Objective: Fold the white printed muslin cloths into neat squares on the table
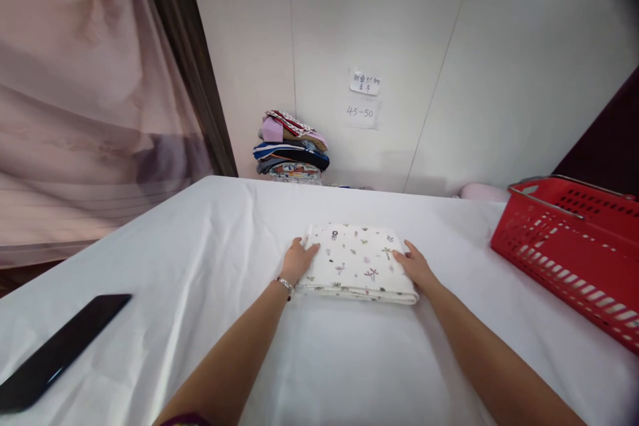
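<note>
A folded white cloth (357,259) with small printed figures lies flat in the middle of the white-covered table (200,246). My left hand (297,259) rests against its left edge, fingers stretched onto the fabric; a bracelet circles that wrist. Against the cloth's right edge sits my right hand (413,265), fingers laid flat and slightly curled over the fold. Both hands touch the cloth from either side without lifting it.
A red plastic basket (574,249) with metal handles stands at the right. A dark phone (54,353) lies near the front left edge. A stack of folded clothes (292,146) sits against the back wall under paper labels (363,96). A pink curtain (84,93) hangs at the left.
</note>
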Demonstrator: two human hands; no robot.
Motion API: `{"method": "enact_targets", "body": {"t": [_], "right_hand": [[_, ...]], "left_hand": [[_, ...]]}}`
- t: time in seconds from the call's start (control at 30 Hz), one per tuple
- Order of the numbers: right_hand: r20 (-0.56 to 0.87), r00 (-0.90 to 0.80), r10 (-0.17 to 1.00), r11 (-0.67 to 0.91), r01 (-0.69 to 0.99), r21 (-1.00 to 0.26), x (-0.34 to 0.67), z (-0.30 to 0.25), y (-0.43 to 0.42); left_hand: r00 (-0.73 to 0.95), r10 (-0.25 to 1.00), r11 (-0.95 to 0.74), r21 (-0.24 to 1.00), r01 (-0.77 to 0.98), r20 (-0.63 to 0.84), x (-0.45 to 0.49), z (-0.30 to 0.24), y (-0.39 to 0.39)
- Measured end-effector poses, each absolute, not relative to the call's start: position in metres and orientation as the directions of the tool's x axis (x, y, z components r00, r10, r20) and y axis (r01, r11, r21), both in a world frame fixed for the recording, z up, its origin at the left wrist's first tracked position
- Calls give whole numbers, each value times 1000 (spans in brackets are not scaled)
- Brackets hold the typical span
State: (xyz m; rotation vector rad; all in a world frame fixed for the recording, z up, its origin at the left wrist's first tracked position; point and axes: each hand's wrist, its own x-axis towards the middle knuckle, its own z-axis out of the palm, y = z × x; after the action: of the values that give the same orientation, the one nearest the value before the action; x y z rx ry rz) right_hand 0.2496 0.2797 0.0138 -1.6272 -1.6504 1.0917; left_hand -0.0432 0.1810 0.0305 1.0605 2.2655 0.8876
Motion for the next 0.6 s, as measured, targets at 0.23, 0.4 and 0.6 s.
{"method": "enact_targets", "body": {"t": [0.23,0.4,0.6], "right_hand": [[-219,-141,965,-115,525,-843,268,20,257],[-302,-227,926,-209,357,-910,282,19,227],[-192,-228,954,-75,440,-895,290,9,211]], "left_hand": [[-495,831,495,743,450,-254,-45,30,153],[-454,871,407,795,450,-188,-36,29,127],[-473,869,421,719,554,-144,-27,27,112]]}}
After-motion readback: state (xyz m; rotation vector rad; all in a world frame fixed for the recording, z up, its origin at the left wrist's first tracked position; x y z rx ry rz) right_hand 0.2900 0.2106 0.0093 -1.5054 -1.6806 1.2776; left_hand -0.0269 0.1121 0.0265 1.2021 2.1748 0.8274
